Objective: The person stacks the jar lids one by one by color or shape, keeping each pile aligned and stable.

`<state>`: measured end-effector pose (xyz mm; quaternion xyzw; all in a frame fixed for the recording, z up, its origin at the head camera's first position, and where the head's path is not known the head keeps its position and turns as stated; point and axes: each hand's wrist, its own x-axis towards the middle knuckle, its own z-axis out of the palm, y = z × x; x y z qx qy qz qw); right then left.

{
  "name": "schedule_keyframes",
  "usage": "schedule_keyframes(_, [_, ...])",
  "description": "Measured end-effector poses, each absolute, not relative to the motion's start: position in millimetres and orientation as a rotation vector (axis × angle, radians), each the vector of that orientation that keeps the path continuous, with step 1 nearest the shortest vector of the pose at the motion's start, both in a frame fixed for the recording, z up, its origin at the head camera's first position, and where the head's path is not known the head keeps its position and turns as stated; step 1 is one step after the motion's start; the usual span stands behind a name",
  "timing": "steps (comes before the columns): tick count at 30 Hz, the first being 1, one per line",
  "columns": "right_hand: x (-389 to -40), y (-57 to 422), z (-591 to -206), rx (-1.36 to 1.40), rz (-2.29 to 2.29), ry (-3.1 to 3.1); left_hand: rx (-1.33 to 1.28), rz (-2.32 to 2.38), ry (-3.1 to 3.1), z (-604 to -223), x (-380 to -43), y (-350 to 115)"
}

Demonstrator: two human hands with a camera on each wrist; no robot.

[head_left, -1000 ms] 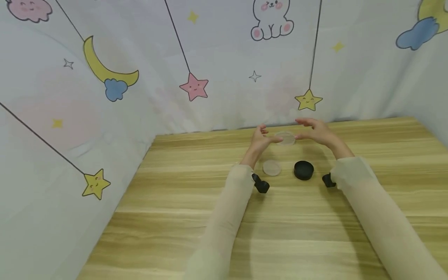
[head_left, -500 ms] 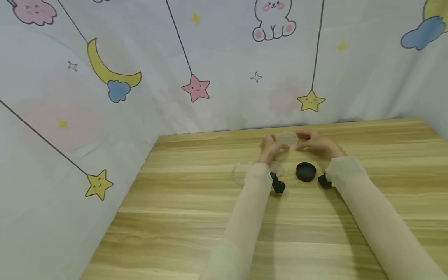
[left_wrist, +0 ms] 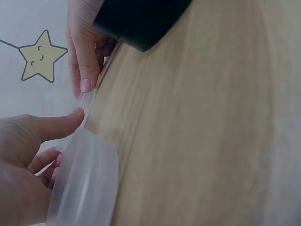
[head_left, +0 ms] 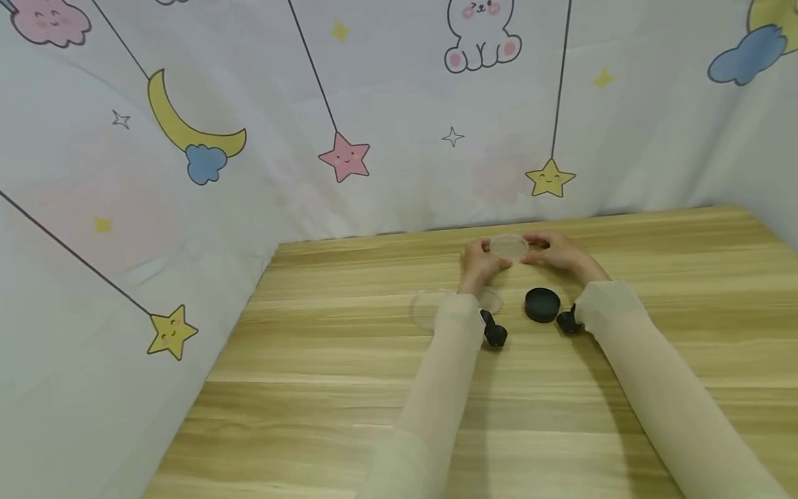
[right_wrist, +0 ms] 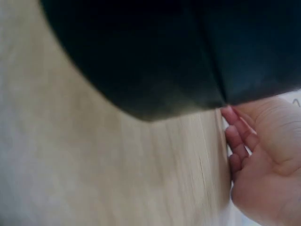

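At the back of the table a clear round shallow dish (head_left: 508, 247) lies between both hands. My left hand (head_left: 480, 266) holds its left side, with the thumb at the near rim. My right hand (head_left: 561, 251) pinches the right side between thumb and fingers. In the left wrist view, the right thumb (left_wrist: 86, 70) meets the thin clear rim beside the left thumb (left_wrist: 59, 126). Nearer stands a round black container (head_left: 542, 305). A smaller frosted round container (head_left: 490, 300) shows left of it, partly behind the left sleeve; its frosted side (left_wrist: 91, 179) looms large in the left wrist view.
A larger clear disc (head_left: 426, 310) lies left of the frosted container, its right part covered by the left sleeve (head_left: 458, 319). The wooden table (head_left: 324, 333) ends at a printed curtain (head_left: 399, 173) close behind the hands. Black wrist cameras (head_left: 495, 336) hang below the cuffs.
Both hands have closed in on the clear dish from either side. The left forearm has shifted right, uncovering the larger clear disc and covering part of the frosted container.
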<state>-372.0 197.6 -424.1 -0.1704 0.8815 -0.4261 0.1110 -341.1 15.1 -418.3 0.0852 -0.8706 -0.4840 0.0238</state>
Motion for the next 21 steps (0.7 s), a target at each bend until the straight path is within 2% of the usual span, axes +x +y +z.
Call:
schedule_keyframes(5, [-367.9, 198.3, -422.4, -0.489, -1.271, 2.556, 0.244, -1.575, -2.669, -419.9, -341.4, 15.7])
schedule_keyframes(10, [-357.6, 198.9, -403.1, -0.466, -1.262, 2.56, 0.149, -1.841, -2.559, -414.4, -340.6, 13.1])
schedule_keyframes(21, [-340.1, 201.7, -374.3, -0.322, -1.473, 2.579, -0.07, -2.055, -2.4, -385.8, -340.3, 7.2])
